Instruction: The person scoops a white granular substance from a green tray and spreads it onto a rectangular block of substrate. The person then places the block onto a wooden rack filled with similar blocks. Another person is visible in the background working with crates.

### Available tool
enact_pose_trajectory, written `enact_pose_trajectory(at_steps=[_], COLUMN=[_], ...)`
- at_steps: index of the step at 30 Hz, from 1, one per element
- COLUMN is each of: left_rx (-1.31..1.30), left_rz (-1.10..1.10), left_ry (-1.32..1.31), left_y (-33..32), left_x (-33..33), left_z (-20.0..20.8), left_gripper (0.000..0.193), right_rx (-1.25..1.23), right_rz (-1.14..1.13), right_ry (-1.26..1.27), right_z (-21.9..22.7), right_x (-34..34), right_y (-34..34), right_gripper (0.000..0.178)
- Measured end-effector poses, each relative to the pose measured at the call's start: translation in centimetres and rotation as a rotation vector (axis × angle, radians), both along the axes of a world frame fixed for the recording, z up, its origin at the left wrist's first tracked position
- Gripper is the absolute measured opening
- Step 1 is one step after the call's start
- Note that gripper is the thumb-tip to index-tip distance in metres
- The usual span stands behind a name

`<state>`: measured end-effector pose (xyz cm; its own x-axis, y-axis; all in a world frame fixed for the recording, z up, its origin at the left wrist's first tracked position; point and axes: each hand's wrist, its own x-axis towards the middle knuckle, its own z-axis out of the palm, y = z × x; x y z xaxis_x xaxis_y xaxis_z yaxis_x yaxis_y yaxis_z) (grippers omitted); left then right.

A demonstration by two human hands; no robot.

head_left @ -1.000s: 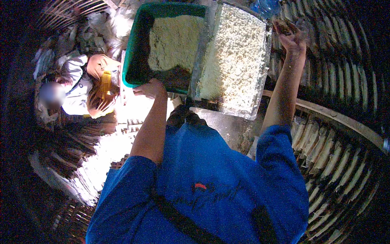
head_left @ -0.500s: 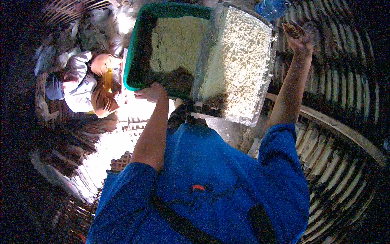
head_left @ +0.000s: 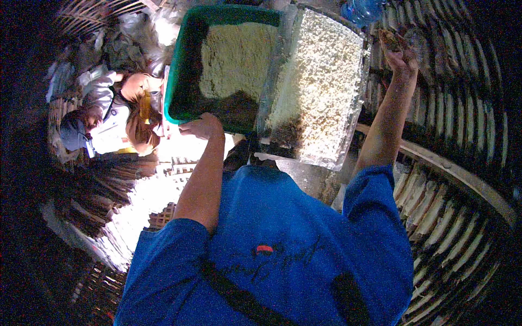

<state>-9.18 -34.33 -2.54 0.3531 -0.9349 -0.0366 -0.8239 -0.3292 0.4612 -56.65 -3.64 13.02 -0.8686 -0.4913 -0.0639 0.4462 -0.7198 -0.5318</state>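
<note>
A green tub (head_left: 175,81) holds a layer of pale, crumbly powder (head_left: 239,60). My left hand (head_left: 205,126) is closed at its near rim, fingers bent over the edge. Beside the tub on the right, and overlapping it, is a tray lined with clear plastic (head_left: 266,127), filled with white, lumpy grains (head_left: 326,81). A dark patch lies at the tray's near left corner. Beyond the tray's right side, my right hand (head_left: 401,53) is raised palm up and cupped. A small brownish clump seems to rest in it, too blurred to name.
Another person (head_left: 109,122) in a cap sits at the left, head bent. A blue plastic container (head_left: 363,11) stands behind the tray. Slatted racks (head_left: 446,114) fill the right side, with a curved wooden rail (head_left: 459,171) between them. Plastic bags (head_left: 128,41) lie at the far left.
My right hand stays cupped and has turned slightly. My left hand keeps its place at the tub's rim. The other person has bent the head lower, toward me.
</note>
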Motion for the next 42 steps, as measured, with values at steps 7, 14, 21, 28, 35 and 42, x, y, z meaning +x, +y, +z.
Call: enact_pose_trajectory(at_steps=[7, 14, 21, 28, 35, 42], left_rx=[-0.046, 0.014, 0.029, 0.010, 0.026, -0.014], left_rz=[0.003, 0.018, 0.024, 0.013, 0.010, -0.017], left_ry=[0.000, 0.090, 0.095, 0.086, 0.133, 0.088], left_y=[0.1, 0.3, 0.3, 0.4, 0.6, 0.5], left_x=[-0.4, -0.3, -0.6, -0.1, -0.1, 1.0], left_z=[0.7, 1.4, 1.6, 1.5, 1.8, -0.1], left_gripper=[0.076, 0.073, 0.070, 0.072, 0.078, 0.078], right_rx=[-0.134, -0.141, -0.152, -0.095, -0.179, 0.008], right_rz=[0.115, 0.078, 0.035, 0.013, 0.244, 0.211], right_ry=[-0.011, -0.141, -0.258, -0.298, 0.038, -0.175], right_z=[-0.6, 0.8, 3.9, 3.2, -1.5, 0.7], right_x=[-0.2, 0.2, 1.2, 2.1, -1.1, 0.1], right_y=[-1.1, -0.8, 0.1, 0.3, -3.7, -9.8], right_gripper=[0.044, 0.047, 0.050, 0.051, 0.044, 0.046])
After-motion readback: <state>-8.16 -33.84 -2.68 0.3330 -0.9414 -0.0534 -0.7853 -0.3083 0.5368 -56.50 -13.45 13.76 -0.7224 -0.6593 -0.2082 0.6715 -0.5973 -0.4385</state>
